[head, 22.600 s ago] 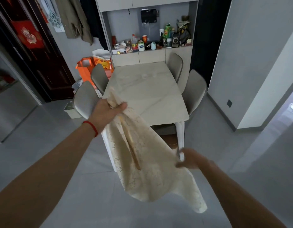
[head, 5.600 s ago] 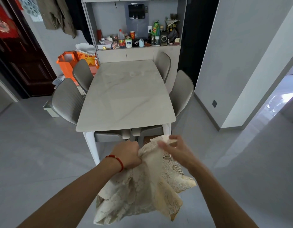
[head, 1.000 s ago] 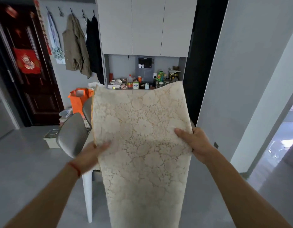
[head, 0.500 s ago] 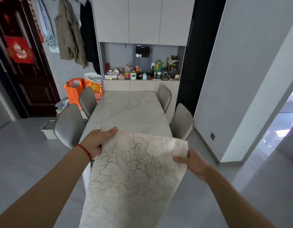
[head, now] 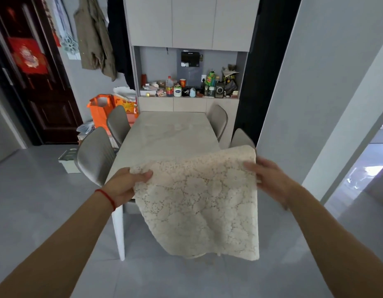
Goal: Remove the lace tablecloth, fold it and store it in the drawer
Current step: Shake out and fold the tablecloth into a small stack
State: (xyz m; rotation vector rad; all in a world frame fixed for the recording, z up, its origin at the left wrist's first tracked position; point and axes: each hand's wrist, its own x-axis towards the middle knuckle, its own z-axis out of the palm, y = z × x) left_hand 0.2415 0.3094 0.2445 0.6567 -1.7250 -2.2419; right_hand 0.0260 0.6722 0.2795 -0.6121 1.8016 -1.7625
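Observation:
The cream lace tablecloth (head: pixel 199 201) hangs folded into a panel in front of me, over the near end of the bare marble table (head: pixel 171 134). My left hand (head: pixel 127 183), with a red string on its wrist, grips the cloth's upper left corner. My right hand (head: pixel 265 179) holds the upper right edge, fingers on top of the lace. The cloth's lower edge dangles below table height. No drawer can be made out as open; a row of pale drawer fronts (head: pixel 188 104) runs under the cluttered shelf behind the table.
Grey chairs (head: pixel 96 155) stand along both sides of the table. An orange bag (head: pixel 100 110) and a small bin (head: pixel 68 160) sit on the floor at left. A grey wall (head: pixel 315 104) rises at right, a dark door (head: pixel 36 82) at left.
Over the last second the cloth came down from chest height, where it hid the table. Now it is a shorter panel held lower, and both hands have shifted slightly right.

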